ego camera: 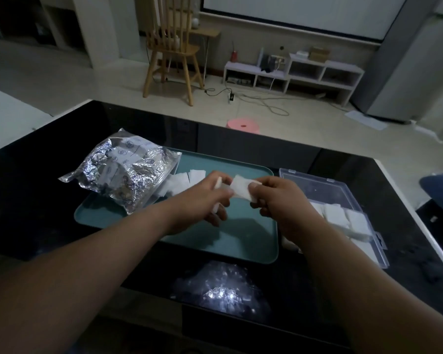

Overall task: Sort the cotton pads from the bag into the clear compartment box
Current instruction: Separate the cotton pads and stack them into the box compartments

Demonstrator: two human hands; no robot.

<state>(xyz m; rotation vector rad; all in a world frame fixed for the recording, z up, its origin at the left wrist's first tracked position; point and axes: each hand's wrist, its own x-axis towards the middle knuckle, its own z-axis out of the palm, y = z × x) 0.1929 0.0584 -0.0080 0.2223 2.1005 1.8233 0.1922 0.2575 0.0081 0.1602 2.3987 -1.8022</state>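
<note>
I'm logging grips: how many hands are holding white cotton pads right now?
2. The left hand and the right hand both pinch white cotton pads above the teal plastic tray; how many pads is unclear.

Nothing can be read. The bag [123, 172], left of centre in the frame, carries blue print and round logos, all too blurred to make out.

So the bag [123, 172] is crinkly silver foil, with small blue logos printed on white showing through. The cotton pads [241, 191] are plain white and the tray [241, 233] is flat teal. The compartment box [317, 185] is see-through, the table [36, 200] glossy black, the stool [242, 125] pink, the chair [174, 47] pale wood.
</note>
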